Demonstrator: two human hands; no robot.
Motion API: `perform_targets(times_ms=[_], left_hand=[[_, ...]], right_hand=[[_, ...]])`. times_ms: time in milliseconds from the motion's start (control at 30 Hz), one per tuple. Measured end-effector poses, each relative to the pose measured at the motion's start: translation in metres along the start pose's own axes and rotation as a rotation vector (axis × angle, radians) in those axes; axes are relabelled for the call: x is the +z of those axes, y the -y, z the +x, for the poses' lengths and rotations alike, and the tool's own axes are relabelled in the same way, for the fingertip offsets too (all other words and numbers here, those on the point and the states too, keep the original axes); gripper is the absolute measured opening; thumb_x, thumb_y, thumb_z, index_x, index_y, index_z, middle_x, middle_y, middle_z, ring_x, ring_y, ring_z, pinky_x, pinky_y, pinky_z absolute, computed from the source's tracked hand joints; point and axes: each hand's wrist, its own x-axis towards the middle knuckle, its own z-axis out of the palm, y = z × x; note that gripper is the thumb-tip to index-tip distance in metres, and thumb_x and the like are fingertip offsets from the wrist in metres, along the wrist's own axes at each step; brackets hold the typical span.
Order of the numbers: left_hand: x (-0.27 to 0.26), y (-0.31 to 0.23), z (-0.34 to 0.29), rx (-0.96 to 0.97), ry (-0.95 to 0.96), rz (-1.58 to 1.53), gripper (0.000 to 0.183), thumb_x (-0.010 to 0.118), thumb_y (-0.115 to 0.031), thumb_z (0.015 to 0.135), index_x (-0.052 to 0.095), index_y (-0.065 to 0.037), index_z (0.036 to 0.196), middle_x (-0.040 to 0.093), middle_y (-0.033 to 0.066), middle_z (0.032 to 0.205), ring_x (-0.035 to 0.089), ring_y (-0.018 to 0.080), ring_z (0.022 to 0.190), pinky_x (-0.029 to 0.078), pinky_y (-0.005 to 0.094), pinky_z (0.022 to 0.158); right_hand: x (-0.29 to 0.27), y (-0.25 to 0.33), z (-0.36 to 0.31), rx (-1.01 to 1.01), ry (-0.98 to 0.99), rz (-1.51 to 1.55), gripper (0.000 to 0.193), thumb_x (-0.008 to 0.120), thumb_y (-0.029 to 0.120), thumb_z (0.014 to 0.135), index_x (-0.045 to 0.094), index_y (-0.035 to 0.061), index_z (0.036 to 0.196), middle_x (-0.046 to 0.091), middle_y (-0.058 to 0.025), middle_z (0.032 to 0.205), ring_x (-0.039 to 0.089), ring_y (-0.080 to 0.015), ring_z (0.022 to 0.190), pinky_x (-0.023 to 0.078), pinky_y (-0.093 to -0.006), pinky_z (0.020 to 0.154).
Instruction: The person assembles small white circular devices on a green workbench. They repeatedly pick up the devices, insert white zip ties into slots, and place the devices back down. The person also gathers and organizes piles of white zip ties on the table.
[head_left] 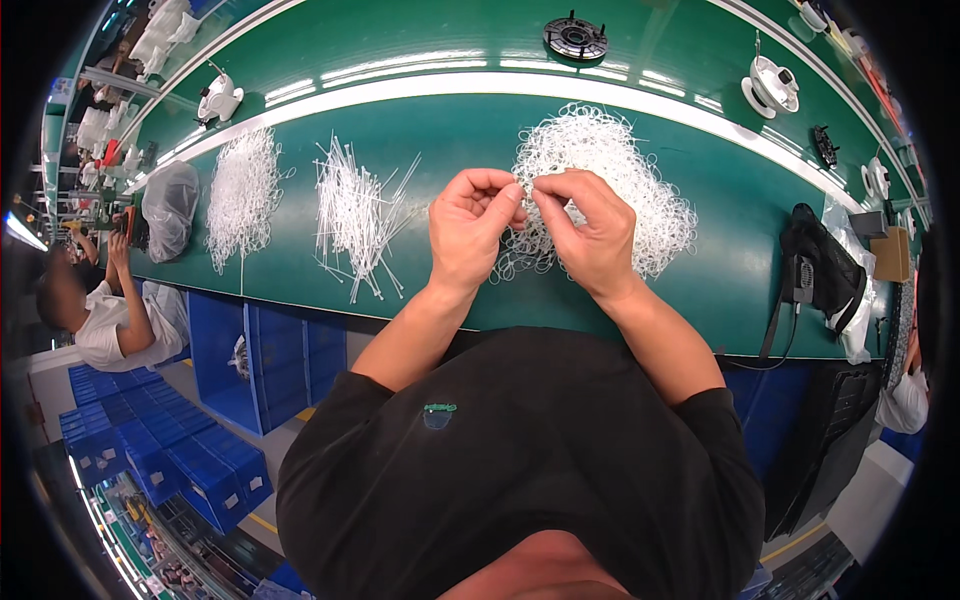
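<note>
My left hand (470, 228) and my right hand (592, 225) meet fingertip to fingertip above the green table. Both are closed in a pinch. Between them is what looks like a thin white cable tie, mostly hidden by the fingers and hard to tell from the white behind it. Just beyond and to the right lies a big heap of looped white cable ties (590, 140). Left of my hands is a loose bundle of straight white cable ties (350, 210). Farther left, another pile of white looped ties (243, 195) spreads across the table.
A clear plastic bag (171, 210) sits at the table's left end, near a seated person (130, 325). A black bag (818, 262) lies at the right end. Black round part (576, 38) and white devices (772, 85) stand beyond the white strip. Blue bins (225, 360) are below left.
</note>
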Motion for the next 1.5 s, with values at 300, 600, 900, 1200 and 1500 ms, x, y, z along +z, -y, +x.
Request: perform_targets(times_ms=[300,600,900,1200,1500], left_hand=[[-0.001,0.001,0.002,0.04,-0.007,-0.024,0.012,0.068,-0.003,0.092,0.063,0.003,0.101,0.068,0.0066,0.086,0.065,0.0093,0.07,0.057,0.0234,0.063],[-0.006,0.012,-0.003,0.148,0.032,0.279,0.007,0.068,0.0,0.089,0.068,0.001,0.096,0.067,0.003,0.09,0.064,0.0087,0.076,0.052,0.0225,0.066],[-0.02,-0.005,0.0,0.182,0.219,0.628,0.01,0.072,-0.005,0.086,0.069,0.0,0.095,0.067,0.0043,0.087,0.063,0.0093,0.075,0.051,0.0244,0.067],[-0.123,-0.038,0.028,0.097,-0.23,1.347,0.014,0.072,-0.015,0.084,0.067,-0.001,0.084,0.067,0.0164,0.085,0.066,0.0344,0.078,0.052,0.043,0.07],[-0.126,-0.03,0.034,-0.058,-0.182,1.533,0.012,0.069,-0.014,0.085,0.067,-0.002,0.085,0.068,0.0188,0.09,0.067,0.0396,0.083,0.052,0.0489,0.075]], right_hand=[[0.0,-0.001,-0.002,0.023,0.065,-0.027,0.009,0.072,0.001,0.08,0.07,0.007,0.086,0.068,-0.0056,0.077,0.066,-0.0246,0.072,0.051,-0.0346,0.068],[-0.003,-0.003,0.0,-0.028,0.111,-0.056,0.009,0.072,0.0,0.081,0.068,0.0037,0.087,0.068,-0.0083,0.076,0.065,-0.0233,0.068,0.052,-0.0354,0.078],[-0.005,-0.005,-0.004,0.071,0.233,-0.053,0.008,0.071,0.001,0.082,0.068,0.0044,0.089,0.068,-0.0072,0.077,0.064,-0.0232,0.067,0.049,-0.0406,0.089],[-0.028,-0.011,0.003,0.082,0.185,-0.246,0.011,0.073,0.007,0.083,0.069,0.0063,0.093,0.068,-0.0059,0.086,0.064,-0.023,0.079,0.044,-0.0411,0.095],[-0.026,-0.013,0.001,0.07,0.234,-0.241,0.008,0.071,0.01,0.086,0.069,0.0094,0.094,0.068,-0.0031,0.085,0.064,-0.0211,0.08,0.04,-0.0458,0.102]])
